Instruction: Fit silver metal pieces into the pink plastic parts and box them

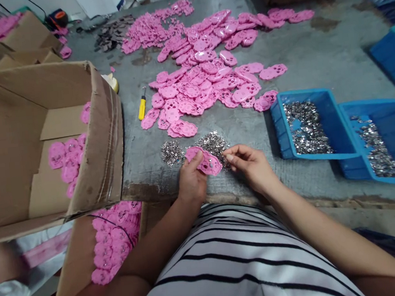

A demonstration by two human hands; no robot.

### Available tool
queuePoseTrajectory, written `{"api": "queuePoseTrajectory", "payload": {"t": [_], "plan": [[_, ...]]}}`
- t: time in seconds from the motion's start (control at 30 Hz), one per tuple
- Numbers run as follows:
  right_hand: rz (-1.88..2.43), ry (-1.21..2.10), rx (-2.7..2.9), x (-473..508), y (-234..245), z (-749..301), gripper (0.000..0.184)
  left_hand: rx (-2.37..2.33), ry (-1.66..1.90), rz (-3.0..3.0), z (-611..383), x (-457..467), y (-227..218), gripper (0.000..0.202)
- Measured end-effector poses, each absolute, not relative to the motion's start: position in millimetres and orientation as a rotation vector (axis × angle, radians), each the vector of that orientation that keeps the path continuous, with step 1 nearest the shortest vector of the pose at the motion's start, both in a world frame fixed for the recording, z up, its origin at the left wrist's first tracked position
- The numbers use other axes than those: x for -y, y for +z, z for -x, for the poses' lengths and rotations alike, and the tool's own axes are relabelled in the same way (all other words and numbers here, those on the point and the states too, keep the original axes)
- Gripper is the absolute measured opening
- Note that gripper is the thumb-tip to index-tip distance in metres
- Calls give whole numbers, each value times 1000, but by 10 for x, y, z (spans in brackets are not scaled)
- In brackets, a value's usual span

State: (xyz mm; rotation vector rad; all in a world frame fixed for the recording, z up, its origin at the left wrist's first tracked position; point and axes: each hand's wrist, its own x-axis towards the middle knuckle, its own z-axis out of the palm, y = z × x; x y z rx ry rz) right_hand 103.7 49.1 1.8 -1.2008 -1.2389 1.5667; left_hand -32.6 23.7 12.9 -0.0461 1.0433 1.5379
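Observation:
My left hand (193,181) grips a pink plastic shell (209,163) near the table's front edge, thumb on top. Round holes and a scalloped rim show on the shell. Just to its right, my right hand (250,164) has thumb and forefinger pinched together; whatever sits between the tips is too small to make out. Behind the shell lies a heap of small shiny metal parts (213,140), partly hidden by it. A second, smaller metal pile (172,153) is to the left. Farther back spreads a big heap of pink shells (195,90).
Two blue bins (324,154) with metal parts stand at the right. A cardboard box (111,142) with pink pieces takes up the left, another box (69,272) below it. A yellow screwdriver (142,107) lies between box and shells. Dark grey pieces (113,33) are at the back.

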Motion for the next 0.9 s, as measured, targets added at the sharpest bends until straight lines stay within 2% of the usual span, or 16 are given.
{"api": "queuePoseTrajectory", "payload": {"t": [0.13,0.23,0.4,0.63,0.77,0.9], "plan": [[1128,1785,931,-525,64,-1056,31,-1049,1476,55,384,-235,160,20],[1106,1833,857,-533,75,-1060,34,-1059,1389,-97,402,-199,177,24],[1157,1685,1019,-544,86,-1083,32,-1090,1302,-404,339,-156,183,30],[1205,1504,1419,-541,189,-1139,27,-1223,1282,-575,234,-158,155,24],[1173,1663,1314,-543,210,-1113,34,-1360,1332,-770,214,-137,96,14],[1130,1817,1071,-556,207,-1081,41,-1437,1404,-993,225,-92,113,15]]}}
